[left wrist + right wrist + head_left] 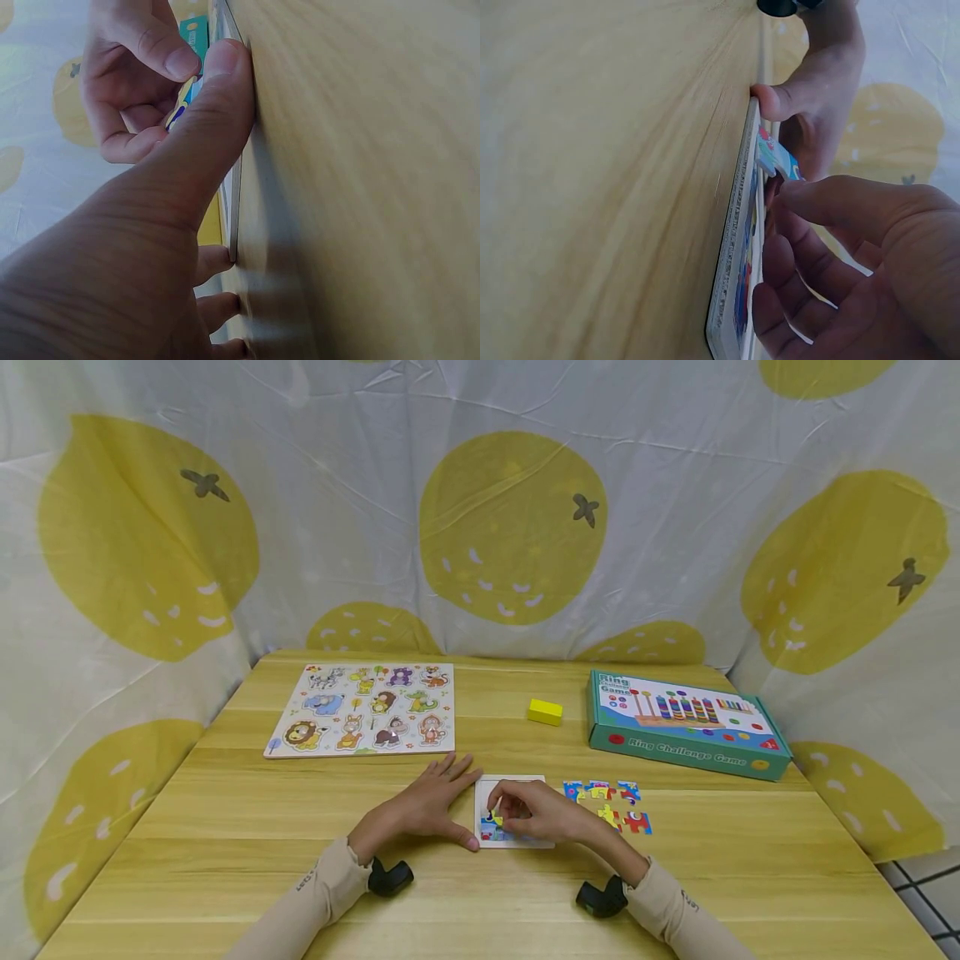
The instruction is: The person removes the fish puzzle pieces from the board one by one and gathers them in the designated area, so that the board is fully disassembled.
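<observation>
Below the frame's centre, the right hand (528, 808) pinches a tilted puzzle piece (780, 157) over a white-rimmed tray (517, 777); the left hand (429, 802) — fingers spread — touches the tray's left side. Loose pieces (636, 823) lie right (beyond them, a green box (678, 752)), an animal board (442, 695) upper left.

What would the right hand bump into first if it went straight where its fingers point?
Probably the puzzle tray: the right hand points down over it, pinching a puzzle piece. The gap is hard to judge, and the piece may touch first.
</observation>
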Tool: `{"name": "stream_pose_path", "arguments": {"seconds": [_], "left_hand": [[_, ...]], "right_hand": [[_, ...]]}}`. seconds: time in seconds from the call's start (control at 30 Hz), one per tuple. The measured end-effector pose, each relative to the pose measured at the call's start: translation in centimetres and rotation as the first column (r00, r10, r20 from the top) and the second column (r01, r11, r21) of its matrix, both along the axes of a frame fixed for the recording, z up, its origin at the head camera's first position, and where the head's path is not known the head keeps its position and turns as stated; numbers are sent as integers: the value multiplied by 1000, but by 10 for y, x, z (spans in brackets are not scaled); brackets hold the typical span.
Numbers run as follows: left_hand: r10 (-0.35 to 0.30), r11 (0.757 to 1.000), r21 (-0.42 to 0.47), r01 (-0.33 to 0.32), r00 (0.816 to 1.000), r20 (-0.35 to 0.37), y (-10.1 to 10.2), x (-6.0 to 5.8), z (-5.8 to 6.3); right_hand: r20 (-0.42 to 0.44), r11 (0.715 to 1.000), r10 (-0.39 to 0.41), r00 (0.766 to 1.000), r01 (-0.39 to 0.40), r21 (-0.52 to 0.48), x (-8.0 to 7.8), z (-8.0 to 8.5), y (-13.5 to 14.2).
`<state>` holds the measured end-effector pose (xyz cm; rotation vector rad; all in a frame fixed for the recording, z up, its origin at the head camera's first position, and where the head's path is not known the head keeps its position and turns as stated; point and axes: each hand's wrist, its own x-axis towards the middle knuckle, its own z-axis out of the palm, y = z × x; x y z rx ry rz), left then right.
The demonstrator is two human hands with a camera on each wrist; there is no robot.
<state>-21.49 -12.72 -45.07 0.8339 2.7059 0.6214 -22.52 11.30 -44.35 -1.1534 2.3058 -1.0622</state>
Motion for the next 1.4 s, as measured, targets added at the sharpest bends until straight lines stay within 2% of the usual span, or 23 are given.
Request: {"name": "stream_pose_path", "arguments": {"seconds": [0.77, 1.4], "left_hand": [[-5, 1000, 4, 5, 1000, -2, -1, 0, -1], [1, 1000, 7, -1, 1000, 3, 0, 0, 1]], "right_hand": [[26, 1000, -14, 1000, 14, 2, 0, -2, -1], [48, 999, -29, 998, 31, -44, -1, -4, 0]]}}
